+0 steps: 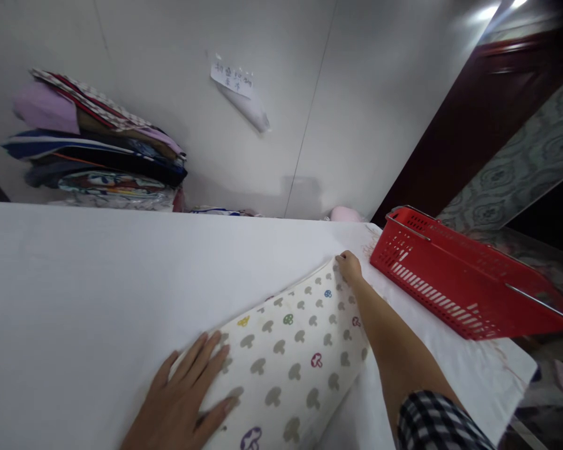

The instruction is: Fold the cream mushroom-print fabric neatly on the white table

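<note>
A folded white cloth [291, 340] printed with grey and coloured mushrooms lies on the white-covered table [98, 281]. My left hand [187, 387] rests flat on its near left edge, fingers spread. At the cloth's far right corner, my right hand [348, 265] pinches the fabric between thumb and fingers. That corner looks slightly lifted, and the cloth slopes down toward my right forearm. The underside of the cloth is hidden.
A red plastic basket [450, 275] with metal handles stands at the table's right end. Behind the far edge, a stack of folded clothes [107, 150] rises at the left. A paper note [232, 78] is taped to the pale wall. Something pink [346, 214] shows past the edge.
</note>
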The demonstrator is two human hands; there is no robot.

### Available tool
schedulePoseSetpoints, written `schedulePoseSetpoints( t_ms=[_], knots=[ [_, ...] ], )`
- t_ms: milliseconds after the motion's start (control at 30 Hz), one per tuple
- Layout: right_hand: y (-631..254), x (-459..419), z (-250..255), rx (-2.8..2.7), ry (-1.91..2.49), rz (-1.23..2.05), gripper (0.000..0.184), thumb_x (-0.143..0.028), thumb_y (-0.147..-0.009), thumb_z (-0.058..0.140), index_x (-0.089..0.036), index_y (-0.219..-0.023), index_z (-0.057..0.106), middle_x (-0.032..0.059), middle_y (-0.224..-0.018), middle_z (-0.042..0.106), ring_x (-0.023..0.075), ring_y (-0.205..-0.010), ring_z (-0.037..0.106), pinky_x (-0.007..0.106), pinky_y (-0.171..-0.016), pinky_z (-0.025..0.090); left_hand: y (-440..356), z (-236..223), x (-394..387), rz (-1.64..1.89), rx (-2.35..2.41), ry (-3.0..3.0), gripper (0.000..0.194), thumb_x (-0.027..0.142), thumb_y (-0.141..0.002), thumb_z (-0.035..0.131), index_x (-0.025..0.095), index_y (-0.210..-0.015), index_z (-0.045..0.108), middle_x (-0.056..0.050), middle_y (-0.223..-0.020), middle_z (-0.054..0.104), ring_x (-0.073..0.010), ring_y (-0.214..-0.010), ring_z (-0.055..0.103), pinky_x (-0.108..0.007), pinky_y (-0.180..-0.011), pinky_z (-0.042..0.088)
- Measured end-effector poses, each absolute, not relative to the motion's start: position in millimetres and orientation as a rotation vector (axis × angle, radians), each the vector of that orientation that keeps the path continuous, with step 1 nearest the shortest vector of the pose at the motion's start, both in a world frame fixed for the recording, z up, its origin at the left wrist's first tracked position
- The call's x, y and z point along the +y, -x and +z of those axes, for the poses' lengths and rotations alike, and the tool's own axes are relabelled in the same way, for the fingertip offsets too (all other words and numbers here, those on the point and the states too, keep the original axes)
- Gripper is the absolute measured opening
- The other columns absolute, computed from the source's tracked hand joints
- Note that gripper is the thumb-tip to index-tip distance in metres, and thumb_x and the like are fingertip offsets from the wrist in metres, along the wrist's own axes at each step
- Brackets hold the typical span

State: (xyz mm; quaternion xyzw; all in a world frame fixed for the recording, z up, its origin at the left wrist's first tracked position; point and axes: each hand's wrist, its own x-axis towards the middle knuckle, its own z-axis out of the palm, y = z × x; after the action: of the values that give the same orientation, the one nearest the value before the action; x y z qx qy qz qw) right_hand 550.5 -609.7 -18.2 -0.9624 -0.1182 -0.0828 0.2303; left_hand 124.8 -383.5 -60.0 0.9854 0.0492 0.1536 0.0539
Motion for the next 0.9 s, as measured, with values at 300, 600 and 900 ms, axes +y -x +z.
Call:
schedulePoseSetpoints(
  t_ms=[300,600,900],
  knots=[
    [-543.7,-608.1,-23.4,-0.27,2.764,-0.21,0.022,-0.034,-0.08,0.045,-0.02,-0.086,0.06,0.0053,-0.086,0.064,0.0182,-0.082,0.057,0.025,-0.068,0.039,-126.8,-58.0,-383.6,0.444,0.16,-2.972,0.065,0.063,-0.076,0.041,0.036,-0.134,0.033,0.002,-0.142,0.031,-0.027,-0.13,0.028,-0.046,-0.106,0.022],
    [-548.2,-603.4,-23.6,-0.323,2.82,-0.159,0.029,-0.034,-0.082,0.043,-0.017,-0.097,0.06,0.0087,-0.097,0.063,0.0217,-0.092,0.056,0.029,-0.077,0.04,-123.3,-57.1,-384.1,0.387,0.159,-2.987,0.066,0.062,-0.078,0.039,0.035,-0.136,0.028,0.004,-0.144,0.025,-0.0264,-0.132,0.022,-0.047,-0.107,0.018],
    [-487.7,-594.8,-19.4,-0.79,2.743,-0.347,0.044,-0.034,-0.088,0.033,-0.015,-0.127,0.043,0.0082,-0.137,0.039,0.0204,-0.128,0.028,0.036,-0.105,0.018,-126.3,-42.1,-390.9,0.332,0.207,-2.933,0.063,0.062,-0.079,0.036,0.032,-0.134,0.034,0.002,-0.143,0.028,-0.0276,-0.132,0.023,-0.047,-0.106,0.019]
  ],
)
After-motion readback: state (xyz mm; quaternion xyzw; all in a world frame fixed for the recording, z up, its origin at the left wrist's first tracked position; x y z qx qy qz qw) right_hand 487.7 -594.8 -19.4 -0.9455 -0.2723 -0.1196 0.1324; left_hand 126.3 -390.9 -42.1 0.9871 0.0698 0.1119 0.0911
